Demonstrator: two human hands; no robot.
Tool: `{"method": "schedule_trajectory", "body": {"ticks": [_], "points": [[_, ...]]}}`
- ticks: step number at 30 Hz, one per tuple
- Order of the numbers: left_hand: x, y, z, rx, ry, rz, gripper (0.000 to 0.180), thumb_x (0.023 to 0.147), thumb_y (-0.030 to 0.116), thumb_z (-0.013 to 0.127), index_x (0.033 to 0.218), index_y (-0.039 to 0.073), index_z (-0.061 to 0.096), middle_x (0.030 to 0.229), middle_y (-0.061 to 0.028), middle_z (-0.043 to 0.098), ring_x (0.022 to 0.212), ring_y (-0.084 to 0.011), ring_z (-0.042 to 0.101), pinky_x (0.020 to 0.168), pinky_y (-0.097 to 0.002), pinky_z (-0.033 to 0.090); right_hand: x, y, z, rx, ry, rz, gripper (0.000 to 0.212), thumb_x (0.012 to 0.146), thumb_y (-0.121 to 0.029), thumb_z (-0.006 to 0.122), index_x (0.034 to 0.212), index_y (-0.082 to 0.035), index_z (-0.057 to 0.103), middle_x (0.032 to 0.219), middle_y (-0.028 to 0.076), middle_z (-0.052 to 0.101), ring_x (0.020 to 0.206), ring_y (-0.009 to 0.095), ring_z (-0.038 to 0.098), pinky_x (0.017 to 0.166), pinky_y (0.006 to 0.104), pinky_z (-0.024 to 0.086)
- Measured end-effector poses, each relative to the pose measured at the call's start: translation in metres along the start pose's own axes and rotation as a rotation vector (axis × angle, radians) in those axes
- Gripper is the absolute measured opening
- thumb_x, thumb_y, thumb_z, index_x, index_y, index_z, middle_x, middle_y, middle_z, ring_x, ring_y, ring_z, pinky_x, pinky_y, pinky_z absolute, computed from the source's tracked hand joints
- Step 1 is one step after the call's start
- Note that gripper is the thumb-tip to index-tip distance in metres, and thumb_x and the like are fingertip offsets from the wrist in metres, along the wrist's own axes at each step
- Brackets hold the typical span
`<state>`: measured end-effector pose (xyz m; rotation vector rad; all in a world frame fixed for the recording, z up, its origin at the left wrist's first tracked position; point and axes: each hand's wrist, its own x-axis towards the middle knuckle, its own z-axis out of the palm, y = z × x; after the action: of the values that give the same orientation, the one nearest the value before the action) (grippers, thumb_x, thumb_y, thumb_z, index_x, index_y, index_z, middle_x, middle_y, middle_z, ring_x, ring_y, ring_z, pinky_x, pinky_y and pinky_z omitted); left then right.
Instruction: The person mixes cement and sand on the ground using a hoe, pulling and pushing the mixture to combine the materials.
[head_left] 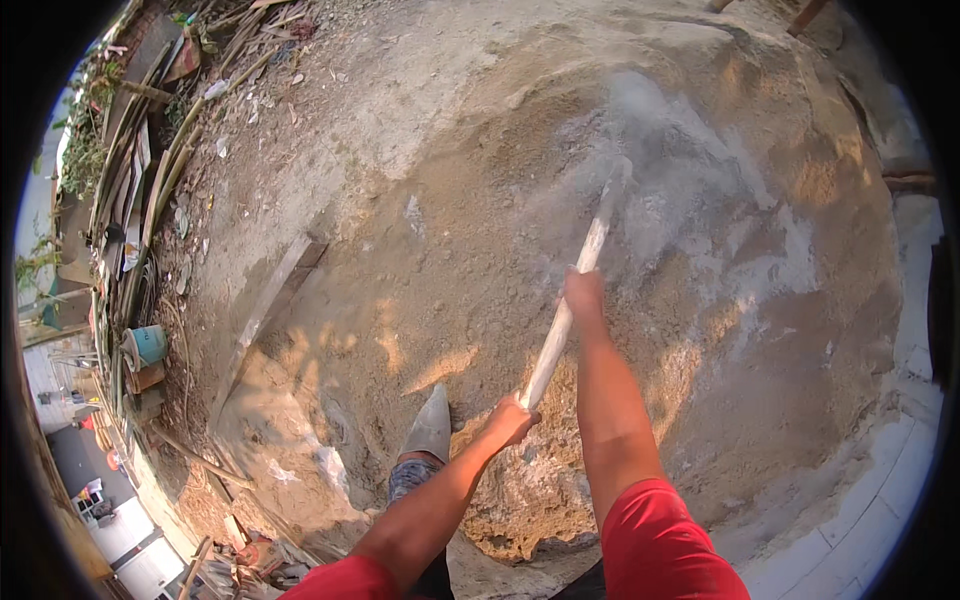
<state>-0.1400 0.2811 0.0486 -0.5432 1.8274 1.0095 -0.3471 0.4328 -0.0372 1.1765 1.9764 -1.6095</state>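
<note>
Both my hands are closed around a long, pale wooden tool handle (pixel 553 352). My left hand (pixel 512 420) grips its near end. Farther up the shaft, my right hand (pixel 586 296) is wrapped round it. The handle slants away and slightly right, and its far end reaches a patch of grey powder (pixel 690 190) on the brown sandy soil (pixel 450 260). Whatever head the tool has is hidden there by powder and dust, so its kind cannot be told.
A dusty boot (pixel 430 428) stands on the soil near my left forearm. To the left lies a wooden board (pixel 268 305). Beyond it are piled bamboo poles and sticks (pixel 160 190) and a blue-and-white container (pixel 148 346). Pale paving (pixel 860 510) borders the heap at lower right.
</note>
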Motion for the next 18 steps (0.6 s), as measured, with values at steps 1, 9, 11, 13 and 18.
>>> {"method": "schedule_trajectory", "body": {"ticks": [1, 9, 11, 13, 18], "points": [[-0.015, -0.008, 0.013, -0.039, -0.048, -0.007, 0.052, 0.076, 0.025, 0.068, 0.119, -0.004, 0.059, 0.089, -0.0254, 0.068, 0.076, -0.0348, 0.067, 0.071, -0.0460, 0.051, -0.002, 0.024, -0.012, -0.005, 0.004, -0.048, 0.034, 0.094, -0.020, 0.061, 0.107, 0.010, 0.054, 0.068, 0.015, 0.063, 0.051, 0.026, 0.064, 0.046, 0.0392, 0.053], [-0.270, -0.132, 0.099, -0.172, -0.128, -0.124, 0.049, 0.085, 0.029, 0.069, 0.122, -0.001, 0.058, 0.086, -0.0208, 0.068, 0.076, -0.0322, 0.066, 0.069, -0.0450, 0.052, -0.302, 0.122, -0.084, -0.169, -0.156, -0.164, 0.027, 0.091, -0.009, 0.063, 0.110, -0.001, 0.047, 0.076, 0.008, 0.057, 0.053, 0.018, 0.058, 0.046, 0.0348, 0.050], [-0.304, -0.169, 0.127, -0.129, -0.044, -0.023, 0.045, 0.089, 0.030, 0.067, 0.123, 0.001, 0.059, 0.091, -0.0229, 0.068, 0.084, -0.0367, 0.067, 0.073, -0.0481, 0.053, -0.342, 0.107, -0.093, -0.095, -0.192, -0.228, 0.028, 0.091, -0.005, 0.062, 0.113, -0.003, 0.045, 0.077, 0.006, 0.056, 0.051, 0.016, 0.056, 0.044, 0.0331, 0.049], [-0.276, -0.152, 0.108, -0.022, -0.065, -0.107, 0.042, 0.090, 0.031, 0.066, 0.121, 0.003, 0.062, 0.089, -0.0226, 0.069, 0.084, -0.0393, 0.068, 0.072, -0.0509, 0.053, -0.348, 0.070, -0.093, 0.015, -0.230, -0.222, 0.030, 0.091, -0.006, 0.061, 0.116, -0.002, 0.044, 0.078, 0.007, 0.056, 0.051, 0.016, 0.056, 0.044, 0.0328, 0.049], [-0.126, 0.000, -0.030, -0.158, 0.143, 0.152, 0.040, 0.084, 0.019, 0.065, 0.119, 0.000, 0.061, 0.094, -0.0240, 0.069, 0.089, -0.0372, 0.069, 0.078, -0.0437, 0.052, -0.198, -0.096, -0.005, 0.169, -0.188, -0.237, 0.041, 0.094, -0.017, 0.063, 0.123, 0.005, 0.043, 0.078, 0.010, 0.059, 0.052, 0.019, 0.058, 0.048, 0.0350, 0.050]]}}
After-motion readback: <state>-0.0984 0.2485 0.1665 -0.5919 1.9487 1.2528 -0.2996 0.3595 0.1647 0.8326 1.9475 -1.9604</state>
